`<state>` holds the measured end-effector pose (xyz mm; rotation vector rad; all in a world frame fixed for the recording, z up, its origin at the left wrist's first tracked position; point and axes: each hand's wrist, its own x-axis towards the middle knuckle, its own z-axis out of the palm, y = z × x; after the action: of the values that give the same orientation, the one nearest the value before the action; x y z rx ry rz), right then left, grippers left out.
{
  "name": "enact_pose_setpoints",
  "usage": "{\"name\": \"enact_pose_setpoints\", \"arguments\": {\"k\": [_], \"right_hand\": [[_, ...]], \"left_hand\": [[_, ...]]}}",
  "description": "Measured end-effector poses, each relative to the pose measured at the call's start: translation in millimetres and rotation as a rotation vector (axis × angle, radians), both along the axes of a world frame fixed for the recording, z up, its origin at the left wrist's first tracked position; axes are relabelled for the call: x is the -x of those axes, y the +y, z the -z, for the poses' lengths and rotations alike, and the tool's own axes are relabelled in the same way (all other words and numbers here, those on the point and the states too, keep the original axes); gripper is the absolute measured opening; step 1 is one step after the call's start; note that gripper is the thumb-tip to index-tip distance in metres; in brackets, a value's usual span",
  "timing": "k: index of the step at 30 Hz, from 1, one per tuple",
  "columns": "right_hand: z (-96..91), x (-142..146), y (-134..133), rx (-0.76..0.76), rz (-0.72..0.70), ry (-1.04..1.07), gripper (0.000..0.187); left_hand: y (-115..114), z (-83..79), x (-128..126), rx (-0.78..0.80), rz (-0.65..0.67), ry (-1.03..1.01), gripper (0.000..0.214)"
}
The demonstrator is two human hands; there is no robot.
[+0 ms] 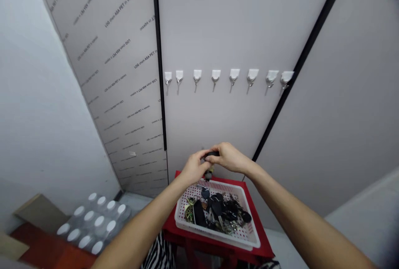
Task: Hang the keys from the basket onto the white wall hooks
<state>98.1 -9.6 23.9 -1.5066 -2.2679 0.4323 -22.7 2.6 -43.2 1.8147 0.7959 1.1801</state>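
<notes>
Above the back edge of a white plastic basket (218,240), my left hand (196,167) and my right hand (229,157) meet. Both are closed, fingers pinching a keychain (213,154) with a black part that shows between them. A small greyish and yellowish piece dangles below the fingers; its details are too blurred to make out. Inside the basket lie keys (216,207) with black heads, a black rectangular case (199,214) and a round greenish-gold ornament (189,213).
The basket stands on a red cloth-covered surface (263,238). On the white panel ahead, several adhesive hooks (215,77) form a horizontal row, with nothing hanging on them. Several white-capped bottles (89,215) stand at lower left, near a tan board (43,215).
</notes>
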Motion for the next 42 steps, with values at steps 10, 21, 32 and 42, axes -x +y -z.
{"name": "enact_pose_setpoints", "arguments": {"k": [10,21,32,42], "right_hand": [[-6.5,0.7,2.7,0.113,0.038,0.91,0.034],[5.5,40.7,21.0,-0.013,0.156,0.768,0.025],[-21.1,76.9,40.3,0.011,0.07,0.948,0.021],[-85.3,143.9,102.7,-0.051,0.098,1.288,0.023]], "left_hand": [[7.3,-22.0,3.8,0.282,-0.135,-0.215,0.025],[6.9,-20.4,23.1,-0.188,-0.423,0.245,0.028],[22.4,-39.0,50.7,0.106,-0.306,-0.267,0.027],[78.7,-115.4,91.7,0.191,-0.364,-0.631,0.028]]}}
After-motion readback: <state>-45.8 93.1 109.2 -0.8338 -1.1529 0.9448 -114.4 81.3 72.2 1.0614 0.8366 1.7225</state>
